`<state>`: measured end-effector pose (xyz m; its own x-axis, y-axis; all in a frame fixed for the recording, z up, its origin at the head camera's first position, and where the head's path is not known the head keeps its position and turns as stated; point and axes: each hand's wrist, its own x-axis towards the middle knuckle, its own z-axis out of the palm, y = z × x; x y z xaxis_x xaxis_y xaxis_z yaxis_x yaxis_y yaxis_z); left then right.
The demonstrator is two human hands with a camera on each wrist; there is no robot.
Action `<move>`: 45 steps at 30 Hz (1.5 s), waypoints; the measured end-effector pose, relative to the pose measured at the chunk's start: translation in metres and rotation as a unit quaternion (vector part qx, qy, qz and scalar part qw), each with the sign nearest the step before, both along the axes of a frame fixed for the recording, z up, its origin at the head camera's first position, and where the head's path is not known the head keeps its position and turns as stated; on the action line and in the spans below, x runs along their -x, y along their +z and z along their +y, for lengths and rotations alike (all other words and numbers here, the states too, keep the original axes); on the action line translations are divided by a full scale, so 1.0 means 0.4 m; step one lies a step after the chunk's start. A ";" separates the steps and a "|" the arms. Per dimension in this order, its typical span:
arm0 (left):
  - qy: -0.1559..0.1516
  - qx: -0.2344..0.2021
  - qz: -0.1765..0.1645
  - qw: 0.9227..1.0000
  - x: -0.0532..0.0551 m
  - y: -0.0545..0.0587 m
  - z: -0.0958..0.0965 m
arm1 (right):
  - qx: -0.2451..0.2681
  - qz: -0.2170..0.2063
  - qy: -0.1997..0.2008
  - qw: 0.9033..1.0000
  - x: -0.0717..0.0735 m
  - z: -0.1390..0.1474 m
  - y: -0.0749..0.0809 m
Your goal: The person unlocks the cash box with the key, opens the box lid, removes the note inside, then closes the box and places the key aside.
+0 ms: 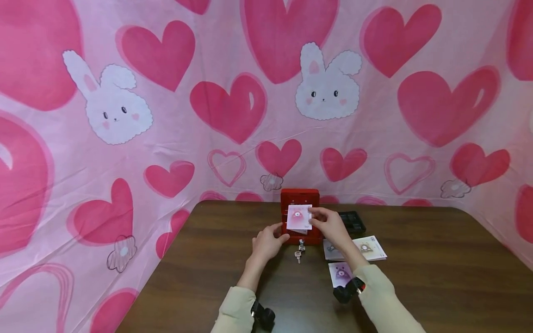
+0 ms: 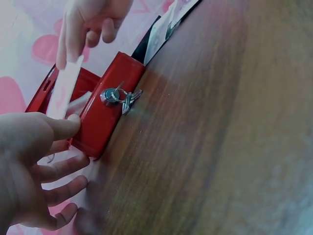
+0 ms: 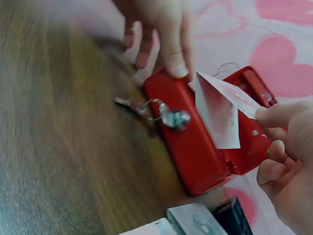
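A small red cash box (image 1: 311, 237) stands with its lid (image 1: 300, 196) raised at the back. Keys (image 2: 128, 101) on a ring hang from the lock (image 2: 109, 96) in its front. The right hand (image 1: 331, 227) pinches a white-edged pink card (image 1: 299, 214) by its right edge, above the box. Below it, another pale card (image 3: 227, 128) shows partly, its lower portion hidden. At the box's left end rests the left hand (image 1: 266, 243), thumb touching the front rim and the other fingers spread outside.
Right of the box lie a black tray (image 1: 352, 222) and printed cards (image 1: 370, 248), partly covered by the right forearm. A purple card (image 1: 341, 274) lies nearer on the wooden table (image 1: 195, 282). A pink heart-patterned cloth (image 1: 229, 111) hangs behind.
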<state>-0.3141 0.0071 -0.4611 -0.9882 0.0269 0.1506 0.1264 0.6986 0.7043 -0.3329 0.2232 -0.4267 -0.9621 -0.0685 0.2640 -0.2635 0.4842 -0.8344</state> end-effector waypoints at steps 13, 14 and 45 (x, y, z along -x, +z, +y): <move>0.006 0.004 0.002 1.000 -0.004 0.002 0.000 | 0.001 0.021 -0.013 1.000 -0.062 0.054 0.029; 0.006 0.004 0.002 1.000 -0.005 0.001 -0.001 | 0.000 0.022 -0.010 1.000 -0.065 0.061 0.031; -0.009 -0.024 -0.003 1.000 -0.004 0.009 -0.003 | -0.025 0.014 0.087 0.996 -0.120 0.205 0.070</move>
